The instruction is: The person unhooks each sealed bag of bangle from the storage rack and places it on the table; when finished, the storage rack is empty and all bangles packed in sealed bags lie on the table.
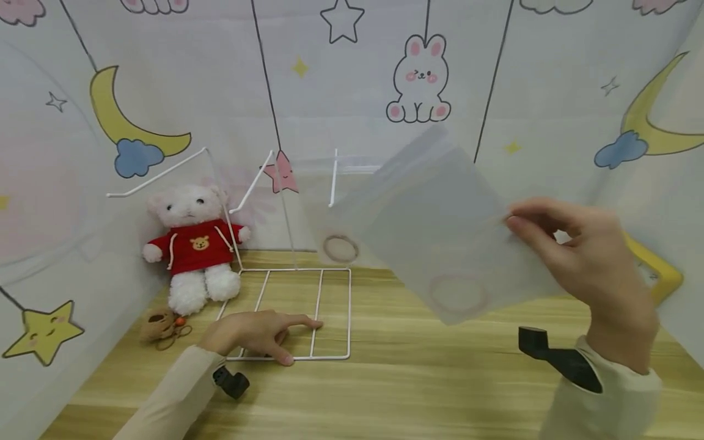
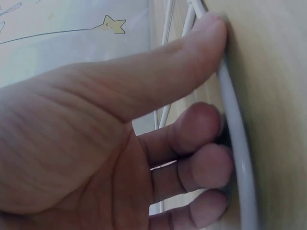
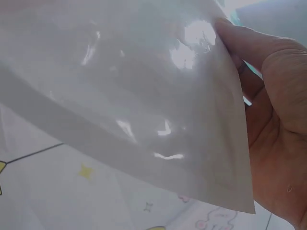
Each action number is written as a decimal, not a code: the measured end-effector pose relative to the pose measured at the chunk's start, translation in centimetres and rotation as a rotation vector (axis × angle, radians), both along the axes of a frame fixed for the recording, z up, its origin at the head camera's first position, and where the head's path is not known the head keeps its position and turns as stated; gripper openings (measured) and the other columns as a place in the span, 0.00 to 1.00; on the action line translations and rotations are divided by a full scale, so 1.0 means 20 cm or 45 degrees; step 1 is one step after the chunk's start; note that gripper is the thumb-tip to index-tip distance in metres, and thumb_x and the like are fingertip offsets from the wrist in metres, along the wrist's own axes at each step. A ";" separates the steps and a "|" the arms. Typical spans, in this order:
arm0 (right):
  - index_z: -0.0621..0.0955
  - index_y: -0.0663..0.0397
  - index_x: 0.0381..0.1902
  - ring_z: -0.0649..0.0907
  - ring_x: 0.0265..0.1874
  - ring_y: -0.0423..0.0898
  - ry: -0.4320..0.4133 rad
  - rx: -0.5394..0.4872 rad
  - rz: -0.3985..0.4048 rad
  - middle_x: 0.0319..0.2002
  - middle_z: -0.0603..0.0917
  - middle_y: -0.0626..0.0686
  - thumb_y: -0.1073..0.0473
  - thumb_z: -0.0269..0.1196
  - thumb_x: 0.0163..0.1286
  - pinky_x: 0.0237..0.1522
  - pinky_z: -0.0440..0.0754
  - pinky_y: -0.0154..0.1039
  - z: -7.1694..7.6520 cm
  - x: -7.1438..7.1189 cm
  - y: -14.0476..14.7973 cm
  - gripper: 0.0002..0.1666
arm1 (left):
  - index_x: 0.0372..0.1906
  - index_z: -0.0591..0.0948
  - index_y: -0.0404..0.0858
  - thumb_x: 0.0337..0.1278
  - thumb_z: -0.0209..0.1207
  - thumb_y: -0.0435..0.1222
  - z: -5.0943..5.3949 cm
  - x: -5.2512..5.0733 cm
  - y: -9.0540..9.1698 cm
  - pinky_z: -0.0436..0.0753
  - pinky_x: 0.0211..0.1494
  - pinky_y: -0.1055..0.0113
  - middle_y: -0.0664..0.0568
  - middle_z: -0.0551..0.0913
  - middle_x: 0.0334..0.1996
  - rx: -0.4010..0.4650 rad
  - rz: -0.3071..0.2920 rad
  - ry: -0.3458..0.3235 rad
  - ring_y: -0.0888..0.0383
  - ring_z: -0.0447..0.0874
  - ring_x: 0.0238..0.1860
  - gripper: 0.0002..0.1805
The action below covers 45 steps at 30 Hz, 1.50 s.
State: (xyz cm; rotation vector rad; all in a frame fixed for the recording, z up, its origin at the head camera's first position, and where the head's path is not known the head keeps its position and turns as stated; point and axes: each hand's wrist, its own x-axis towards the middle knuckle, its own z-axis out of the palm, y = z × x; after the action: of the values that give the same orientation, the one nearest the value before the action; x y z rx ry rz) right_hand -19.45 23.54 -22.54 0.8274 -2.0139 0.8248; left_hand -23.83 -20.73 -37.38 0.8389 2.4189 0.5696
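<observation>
My right hand holds up a frosted, see-through plastic bag, pinching its right edge between thumb and fingers. The bag hangs tilted, with a band along its upper left edge and faint rings showing on or through the plastic. In the right wrist view the bag looks glossy. My left hand rests on the base of a white wire rack. Its index finger lies stretched across a base bar, and the thumb touches the front bar. In the left wrist view the other fingertips bend close to the wire.
White prongs of the rack stick out towards me. A white teddy bear in a red hoodie sits at the left, with a small brown plush before it. Behind my right hand is a yellow-framed object. Printed cloth hangs around the wooden table.
</observation>
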 end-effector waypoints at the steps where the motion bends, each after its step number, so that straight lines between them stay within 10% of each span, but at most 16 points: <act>1: 0.88 0.63 0.37 0.77 0.26 0.29 -0.006 -0.011 -0.025 0.31 0.84 0.35 0.76 0.69 0.60 0.32 0.70 0.21 0.00 0.01 0.01 0.09 | 0.73 0.68 0.51 0.56 0.70 0.42 0.00 0.00 0.00 0.70 0.28 0.70 0.58 0.72 0.18 0.001 -0.001 -0.002 0.65 0.69 0.21 0.39; 13: 0.85 0.73 0.37 0.79 0.25 0.29 -0.059 -0.199 -0.109 0.30 0.84 0.31 0.78 0.67 0.61 0.32 0.72 0.20 -0.01 0.02 0.11 0.06 | 0.71 0.69 0.51 0.55 0.71 0.41 0.00 -0.01 -0.02 0.70 0.27 0.71 0.59 0.72 0.19 0.014 -0.025 -0.024 0.66 0.69 0.21 0.37; 32: 0.87 0.63 0.41 0.71 0.19 0.29 -0.108 -0.145 -0.356 0.24 0.76 0.22 0.65 0.67 0.67 0.24 0.66 0.22 -0.07 -0.12 0.14 0.07 | 0.70 0.70 0.52 0.55 0.71 0.40 0.00 0.00 -0.01 0.70 0.28 0.70 0.58 0.73 0.19 0.026 0.001 -0.043 0.65 0.70 0.22 0.37; 45: 0.86 0.55 0.47 0.76 0.25 0.44 -0.374 0.119 -0.396 0.31 0.85 0.52 0.56 0.62 0.74 0.24 0.69 0.30 -0.17 -0.28 0.08 0.12 | 0.70 0.70 0.55 0.56 0.71 0.41 0.00 0.00 -0.01 0.70 0.28 0.70 0.58 0.74 0.19 0.004 0.030 -0.052 0.64 0.70 0.21 0.37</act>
State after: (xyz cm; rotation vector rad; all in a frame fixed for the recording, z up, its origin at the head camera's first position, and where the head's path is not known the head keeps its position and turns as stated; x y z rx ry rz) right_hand -25.00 25.16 -25.92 0.4421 -2.3787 0.7074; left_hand -23.74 -20.97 -37.28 0.7934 2.3945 0.5944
